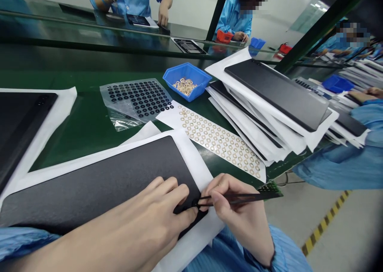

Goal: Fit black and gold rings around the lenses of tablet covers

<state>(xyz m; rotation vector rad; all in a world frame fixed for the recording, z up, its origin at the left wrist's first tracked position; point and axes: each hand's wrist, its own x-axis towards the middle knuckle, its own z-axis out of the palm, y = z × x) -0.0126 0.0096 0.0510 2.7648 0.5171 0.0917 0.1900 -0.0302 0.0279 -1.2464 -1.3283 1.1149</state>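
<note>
A dark grey flat panel (98,184) lies on a white sheet (196,160) on the green belt in front of me. My left hand (143,224) rests on the panel's near right corner, fingers laid flat and pressing down. My right hand (236,212) pinches black tweezers (230,199) whose tips touch a small black ring at that corner, right beside my left fingertips.
A sheet of gold rings (221,142), a clear sheet of black rings (137,98) and a blue tray (187,80) of loose rings lie beyond. A stack of panels (278,92) in white sheets stands right. Another panel (20,124) lies left. Other people in blue work around.
</note>
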